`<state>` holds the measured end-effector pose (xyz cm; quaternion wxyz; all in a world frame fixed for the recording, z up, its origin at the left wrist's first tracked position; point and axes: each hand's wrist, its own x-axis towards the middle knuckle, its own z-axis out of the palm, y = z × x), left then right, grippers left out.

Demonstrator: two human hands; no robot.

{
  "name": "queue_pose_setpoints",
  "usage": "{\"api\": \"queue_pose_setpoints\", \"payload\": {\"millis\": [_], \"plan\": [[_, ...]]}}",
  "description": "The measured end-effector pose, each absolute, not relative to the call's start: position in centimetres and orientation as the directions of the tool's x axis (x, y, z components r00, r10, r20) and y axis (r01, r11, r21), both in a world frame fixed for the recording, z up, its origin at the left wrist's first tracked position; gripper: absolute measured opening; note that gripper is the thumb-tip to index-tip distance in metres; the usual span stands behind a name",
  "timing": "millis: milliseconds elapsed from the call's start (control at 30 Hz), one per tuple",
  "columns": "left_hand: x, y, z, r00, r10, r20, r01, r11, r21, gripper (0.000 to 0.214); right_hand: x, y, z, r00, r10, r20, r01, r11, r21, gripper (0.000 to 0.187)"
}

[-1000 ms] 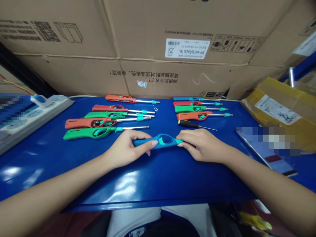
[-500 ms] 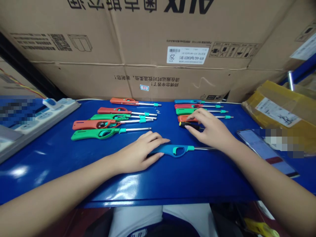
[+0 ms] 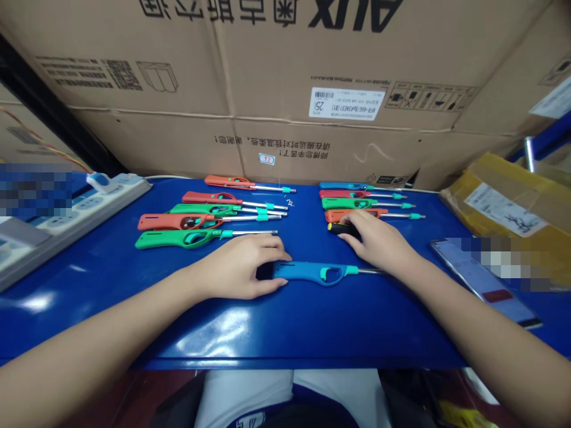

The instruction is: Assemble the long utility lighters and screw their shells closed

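A blue gas lighter (image 3: 307, 272) with a turquoise trigger and a metal tube lies across the table before me, its tube to the right. My left hand (image 3: 243, 267) has thumb and fingertips at both edges of its handle's butt end, with a gap at the palm. My right hand (image 3: 379, 238) is closed around a black-handled tool (image 3: 339, 228) with a yellow end, apparently a screwdriver. Its working end is hidden by the hand. Just behind it is an orange lighter (image 3: 332, 216). The blue lighter's tube tip disappears under my right wrist.
Several orange, red and green lighters (image 3: 172, 239) lie at left; another row (image 3: 341, 194) lies back right. A white power strip (image 3: 84, 211) borders the left side. A phone (image 3: 484, 285) and a yellow-taped box (image 3: 495, 202) sit at right. A large carton (image 3: 267, 89) stands behind the blue table (image 3: 285, 333).
My left hand has slid left along the blue lighter, uncovering more of its handle. My right hand has drawn the black tool slightly nearer, with its fingers closed further around it.
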<state>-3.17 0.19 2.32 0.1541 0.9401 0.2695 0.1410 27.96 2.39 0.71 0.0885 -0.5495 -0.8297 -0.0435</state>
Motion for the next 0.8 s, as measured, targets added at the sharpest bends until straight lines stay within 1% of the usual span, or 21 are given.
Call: {"api": "queue_pose_setpoints", "payload": {"millis": [67, 100, 167, 233, 300, 367, 433, 467, 500, 567, 600, 700, 800], "plan": [[-2.9, 0.0, 1.8, 0.808, 0.549, 0.213, 0.45, -0.809, 0.379, 0.033, 28.1, 2.4, 0.8, -0.386, 0.9, 0.202, 0.918, 0.397, -0.015, 0.017], [-2.7, -0.1, 1.5, 0.806, 0.548, 0.225, 0.447, -0.812, 0.375, 0.034, 28.1, 2.3, 1.0, -0.399, 0.888, 0.23, 0.91, 0.414, -0.021, 0.018], [-2.5, -0.3, 1.0, 0.803, 0.548, 0.235, 0.451, -0.816, 0.363, 0.035, 27.9, 2.1, 1.8, -0.415, 0.841, 0.346, 0.88, 0.468, -0.083, 0.023], [-2.3, -0.6, 0.6, 0.795, 0.559, 0.235, 0.463, -0.81, 0.358, 0.036, 27.2, 1.7, 2.9, -0.371, 0.787, 0.493, 0.822, 0.525, -0.22, 0.03], [-2.2, -0.8, 0.4, 0.782, 0.579, 0.23, 0.481, -0.796, 0.368, 0.038, 26.2, 1.2, 4.2, -0.269, 0.77, 0.579, 0.743, 0.548, -0.384, 0.031], [-2.1, -1.0, 0.2, 0.771, 0.595, 0.227, 0.496, -0.785, 0.372, 0.041, 25.0, 0.8, 5.1, -0.206, 0.772, 0.601, 0.663, 0.562, -0.495, 0.026], [-1.9, -1.1, 0.0, 0.768, 0.599, 0.226, 0.503, -0.783, 0.365, 0.042, 24.0, 0.7, 5.3, -0.183, 0.8, 0.571, 0.603, 0.55, -0.578, 0.02], [-1.9, -1.1, 0.0, 0.768, 0.598, 0.23, 0.504, -0.785, 0.36, 0.042, 23.7, 0.9, 5.1, -0.177, 0.805, 0.566, 0.595, 0.545, -0.59, 0.02], [-1.8, -1.1, -0.1, 0.769, 0.594, 0.235, 0.501, -0.789, 0.355, 0.042, 23.4, 1.0, 4.7, -0.177, 0.798, 0.576, 0.604, 0.551, -0.576, 0.019], [-1.7, -1.2, -0.2, 0.77, 0.588, 0.248, 0.492, -0.794, 0.356, 0.042, 23.2, 1.6, 3.6, -0.183, 0.754, 0.63, 0.667, 0.566, -0.484, 0.02], [-1.7, -1.2, -0.2, 0.767, 0.589, 0.254, 0.489, -0.794, 0.361, 0.041, 23.2, 1.9, 2.9, -0.199, 0.749, 0.633, 0.675, 0.573, -0.466, 0.021], [-1.6, -1.2, -0.3, 0.756, 0.599, 0.262, 0.481, -0.781, 0.399, 0.041, 23.5, 2.6, 1.2, -0.239, 0.764, 0.6, 0.648, 0.585, -0.487, 0.024], [-1.7, -1.1, -0.4, 0.745, 0.612, 0.265, 0.469, -0.764, 0.444, 0.043, 23.8, 3.0, 0.4, -0.262, 0.761, 0.594, 0.66, 0.59, -0.465, 0.025]]}}
